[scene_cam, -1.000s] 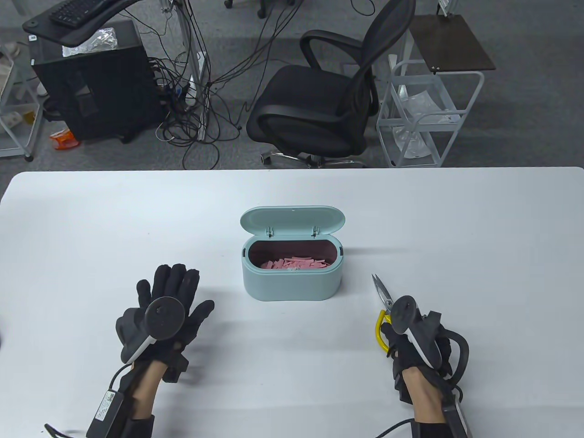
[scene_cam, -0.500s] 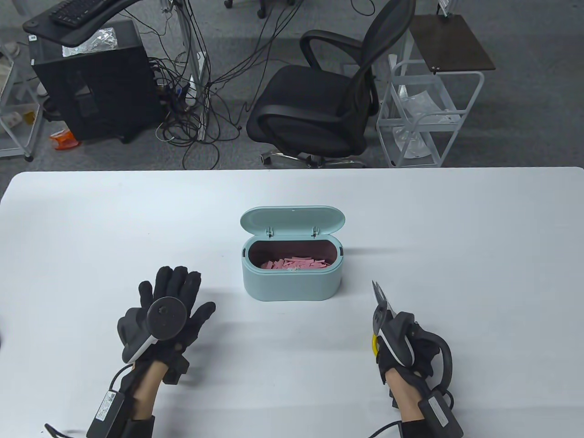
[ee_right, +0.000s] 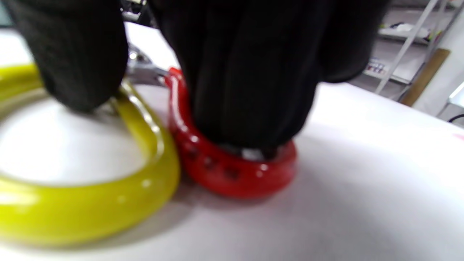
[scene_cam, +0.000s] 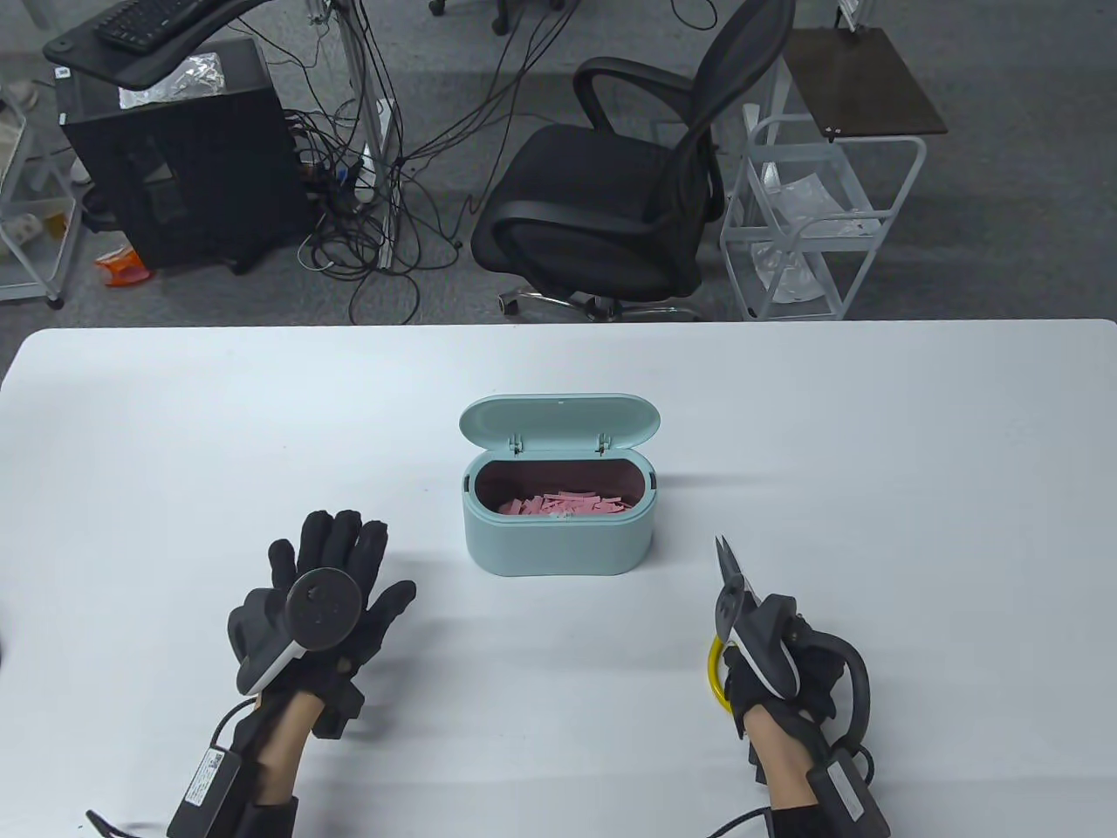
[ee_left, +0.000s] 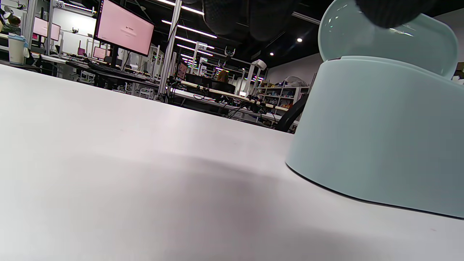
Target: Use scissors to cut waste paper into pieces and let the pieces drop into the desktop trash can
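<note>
The mint-green desktop trash can (scene_cam: pixel 557 543) stands mid-table with its lid (scene_cam: pixel 558 421) tipped back; pink paper pieces (scene_cam: pixel 563 504) lie inside. To its right, my right hand (scene_cam: pixel 761 670) grips the scissors (scene_cam: pixel 729 583), whose blades are together and point away from me. In the right wrist view my fingers (ee_right: pixel 250 72) go through the red handle loop (ee_right: pixel 232 175) and the thumb sits at the yellow loop (ee_right: pixel 90 212); both loops lie low on the table. Left of the can, my left hand (scene_cam: pixel 347 559) rests flat with its fingers spread and holds nothing. No uncut paper is in view.
The white table (scene_cam: pixel 873 436) is bare around the can and both hands. Beyond its far edge stand a black office chair (scene_cam: pixel 611 201), a white wire cart (scene_cam: pixel 820 218) and a computer tower (scene_cam: pixel 183 148) with cables.
My right hand has rolled and drawn slightly back toward me with the scissors, bringing them lower to the table. The left hand has barely shifted.
</note>
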`<state>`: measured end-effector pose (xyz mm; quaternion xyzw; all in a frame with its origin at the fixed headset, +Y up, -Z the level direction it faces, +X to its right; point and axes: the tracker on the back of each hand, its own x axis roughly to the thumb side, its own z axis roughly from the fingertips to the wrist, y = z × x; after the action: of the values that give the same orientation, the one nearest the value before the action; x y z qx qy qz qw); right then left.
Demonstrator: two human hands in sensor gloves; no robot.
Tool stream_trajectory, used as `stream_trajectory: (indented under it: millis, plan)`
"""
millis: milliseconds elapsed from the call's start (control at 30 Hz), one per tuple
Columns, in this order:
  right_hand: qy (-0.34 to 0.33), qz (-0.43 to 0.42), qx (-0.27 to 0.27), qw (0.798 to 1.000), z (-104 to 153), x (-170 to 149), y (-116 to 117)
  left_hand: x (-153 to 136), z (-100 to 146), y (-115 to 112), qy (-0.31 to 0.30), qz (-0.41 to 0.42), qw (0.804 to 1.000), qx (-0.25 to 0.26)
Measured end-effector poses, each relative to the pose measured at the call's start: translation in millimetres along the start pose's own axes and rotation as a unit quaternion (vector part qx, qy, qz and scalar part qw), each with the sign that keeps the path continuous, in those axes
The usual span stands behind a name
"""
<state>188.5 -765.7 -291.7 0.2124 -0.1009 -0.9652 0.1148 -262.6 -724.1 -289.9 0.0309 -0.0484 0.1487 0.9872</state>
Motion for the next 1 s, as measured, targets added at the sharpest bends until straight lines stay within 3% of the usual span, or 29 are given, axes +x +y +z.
stream_trajectory:
  millis: [100,267,367,567,767,1000]
  plan:
    - [-0.006,0.005,-0.016,1.000,5,0,-9,1,0,-1,0.005,-0.015,1.000,-0.008]
    - [-0.057,-0.066,-0.156,0.984,21,11,-49,1,-3,-2,0.002,-0.019,1.000,-0.018]
    - [-0.102,-0.123,-0.187,0.969,26,24,-70,2,-3,-2,-0.001,-0.015,1.000,-0.019]
    - [-0.198,-0.140,-0.210,0.947,29,69,-120,3,-3,-4,-0.004,-0.013,1.000,-0.020]
    - [-0.208,-0.211,-0.185,0.937,23,109,-177,2,-2,-4,-0.003,-0.008,1.000,-0.020]
    - [-0.228,-0.189,-0.161,0.942,5,145,-203,3,-3,-4,-0.006,-0.009,1.000,-0.018]
